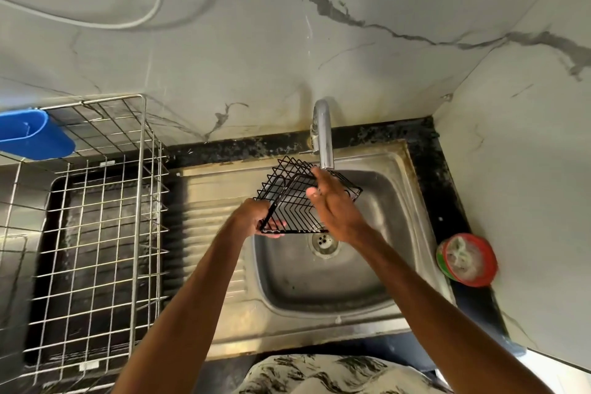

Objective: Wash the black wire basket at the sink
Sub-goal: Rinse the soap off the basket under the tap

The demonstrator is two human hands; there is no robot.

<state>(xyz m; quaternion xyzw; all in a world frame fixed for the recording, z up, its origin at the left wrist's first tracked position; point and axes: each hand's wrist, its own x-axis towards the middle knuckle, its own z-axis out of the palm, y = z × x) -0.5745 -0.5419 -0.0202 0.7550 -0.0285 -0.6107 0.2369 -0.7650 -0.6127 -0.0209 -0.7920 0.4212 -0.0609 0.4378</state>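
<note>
Head view: the basket [292, 198] is held tilted over the sink [303, 285], just under the tap [323, 134]. The left hand [256, 214] grips its near left corner, fingers curled round the wire. The right hand [334, 211] lies against its right side, fingers straight.

Premises: a domestic kitchen, washing-up corner. A stainless steel sink [287, 285] with a ribbed drainboard [211, 201] at 9 o'clock of the basin is set into a black speckled bench [447, 198]. A chrome swan-neck tap [323, 134] stands at 12 o'clock on the sink rim. The walls [224, 41] at 12 and 3 o'clock are clad in white, grey-veined marble-look panels. A wire dish rack [96, 233] sits at 9 o'clock, with a blue plastic holder [32, 137] hung on its far edge. At 3 o'clock sits a red tub [467, 261], apparently dish soap with a scrubber; the view there is blurred.
</note>
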